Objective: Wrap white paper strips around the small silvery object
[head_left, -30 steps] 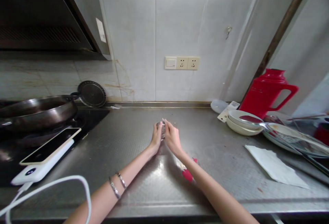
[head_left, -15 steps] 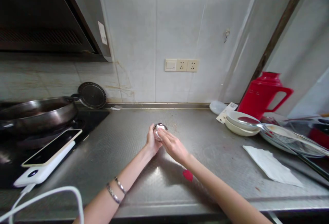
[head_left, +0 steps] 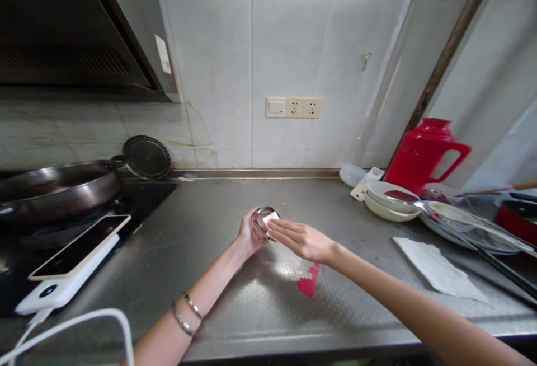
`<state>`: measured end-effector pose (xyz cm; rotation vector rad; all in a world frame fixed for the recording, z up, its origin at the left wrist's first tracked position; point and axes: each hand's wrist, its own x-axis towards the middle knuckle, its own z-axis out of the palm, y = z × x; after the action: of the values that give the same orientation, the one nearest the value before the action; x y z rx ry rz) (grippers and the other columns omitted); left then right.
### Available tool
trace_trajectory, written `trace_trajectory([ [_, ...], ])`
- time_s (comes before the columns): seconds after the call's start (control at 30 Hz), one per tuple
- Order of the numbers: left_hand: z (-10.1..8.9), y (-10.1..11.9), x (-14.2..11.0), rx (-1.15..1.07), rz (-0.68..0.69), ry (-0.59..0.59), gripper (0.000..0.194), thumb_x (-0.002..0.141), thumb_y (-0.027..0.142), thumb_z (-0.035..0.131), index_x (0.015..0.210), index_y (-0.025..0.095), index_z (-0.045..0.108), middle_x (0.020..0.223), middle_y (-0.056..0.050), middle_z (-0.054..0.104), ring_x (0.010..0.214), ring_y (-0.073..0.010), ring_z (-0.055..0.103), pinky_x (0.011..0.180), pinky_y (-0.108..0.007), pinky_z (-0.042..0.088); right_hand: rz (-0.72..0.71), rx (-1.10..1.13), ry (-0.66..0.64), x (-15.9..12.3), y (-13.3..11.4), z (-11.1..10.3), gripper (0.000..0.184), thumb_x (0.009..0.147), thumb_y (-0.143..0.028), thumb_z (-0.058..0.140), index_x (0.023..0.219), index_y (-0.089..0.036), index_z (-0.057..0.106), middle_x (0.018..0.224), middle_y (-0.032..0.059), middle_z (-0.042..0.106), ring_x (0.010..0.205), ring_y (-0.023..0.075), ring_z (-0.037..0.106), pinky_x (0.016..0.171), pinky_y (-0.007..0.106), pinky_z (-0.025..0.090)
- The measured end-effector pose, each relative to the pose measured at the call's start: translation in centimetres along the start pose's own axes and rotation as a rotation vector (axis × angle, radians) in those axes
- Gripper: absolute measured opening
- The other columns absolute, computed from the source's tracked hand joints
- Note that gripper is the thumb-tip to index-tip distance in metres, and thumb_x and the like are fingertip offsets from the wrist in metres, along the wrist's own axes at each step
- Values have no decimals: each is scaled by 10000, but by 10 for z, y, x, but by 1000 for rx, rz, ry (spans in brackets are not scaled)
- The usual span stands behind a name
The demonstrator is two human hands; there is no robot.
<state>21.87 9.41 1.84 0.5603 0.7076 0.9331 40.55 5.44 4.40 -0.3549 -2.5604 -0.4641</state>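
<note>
My left hand (head_left: pixel 248 235) is wrapped round a small clear glass (head_left: pixel 258 216), held over the middle of the steel counter with its mouth facing up and partly toward me. In my right hand (head_left: pixel 308 240) a small folded white piece (head_left: pixel 271 218), which looks like tissue, is pinched under the fingertips at the glass's mouth. How far the fingers reach inside is hard to see. A jagged red scrap (head_left: pixel 309 283) lies on the counter below my right wrist.
Left, a pan (head_left: pixel 62 187) stands on the cooktop, near a phone (head_left: pixel 81 245) on a white power bank with a cable. Right are stacked bowls (head_left: pixel 388 209), a plate with utensils, a red thermos (head_left: pixel 422 156) and a white paper towel (head_left: pixel 436 268). A round dark lid (head_left: pixel 146 157) leans on the wall.
My right hand has shifted right and turned more sideways, showing more of the glass mouth and white piece. More of the red scrap is visible. The left hand still holds the glass.
</note>
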Motion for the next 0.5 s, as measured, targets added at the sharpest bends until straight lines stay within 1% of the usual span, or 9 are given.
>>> trace_trajectory([
  [0.1,2,0,-2,-24,-56,-119,365,750,485,539,787,138,647,597,-63,641,488,-184,581,456,-290,426,-9,8,-4,-6,3,-5,451,941,-60,379,1391,-63,417,1358,194,516,1358,247,355,1073,411,442],
  [0.17,3,-1,-3,-19,-75,-159,360,742,483,551,798,140,645,593,-55,634,485,-182,570,464,-304,434,25,2,12,-8,2,-4,479,924,-29,361,1398,-73,410,1348,187,529,1352,242,366,1064,412,454],
  [0.27,3,-4,-3,8,-73,-158,372,731,503,551,798,147,636,565,-41,618,470,-184,566,462,-305,426,133,-27,58,-8,-5,3,538,886,20,322,1405,-95,405,1328,174,557,1348,230,372,1035,391,486],
  [0.37,-1,-8,1,48,-54,-151,427,722,571,537,801,161,625,554,-49,622,474,-194,582,451,-282,393,251,-56,117,-2,-14,14,580,849,47,308,1403,-94,406,1322,177,564,1353,228,364,1022,389,497],
  [0.43,-3,-11,4,84,-45,-146,452,722,597,526,799,162,620,557,-60,629,475,-199,587,439,-270,370,323,-62,162,3,-19,22,595,821,59,316,1391,-76,418,1331,191,553,1355,233,365,1023,398,494],
  [0.5,-4,-12,6,105,-35,-142,450,725,589,524,780,152,617,550,-66,626,467,-199,584,427,-262,349,383,-54,199,9,-21,28,594,794,63,337,1368,-51,440,1337,209,542,1357,241,368,1028,405,487],
])
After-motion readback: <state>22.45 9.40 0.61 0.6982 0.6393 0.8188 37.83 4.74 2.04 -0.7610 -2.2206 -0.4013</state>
